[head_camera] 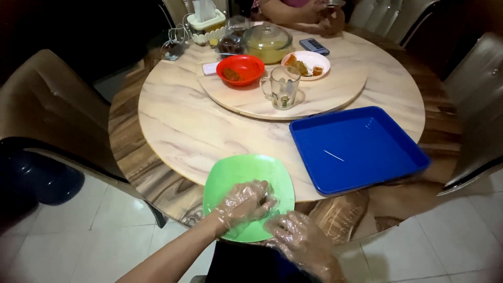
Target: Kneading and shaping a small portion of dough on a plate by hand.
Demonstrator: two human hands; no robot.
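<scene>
Here both gloved hands work at the green plate (246,175) — left hand (245,205) clenched on something hidden, right hand (298,241) released at the five-o'clock rim; blue tray (361,149) at two o'clock.

Both hands wear thin clear plastic gloves. The left hand (245,204) is curled into a loose fist, forearm bare. The right hand (298,242) lies just beside it, fingers bent downward.

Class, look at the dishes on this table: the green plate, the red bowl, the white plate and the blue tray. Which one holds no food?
The blue tray. The red bowl and white plate hold food, gloved hands cover the green plate, the tray shows only a thin pale streak.
</scene>
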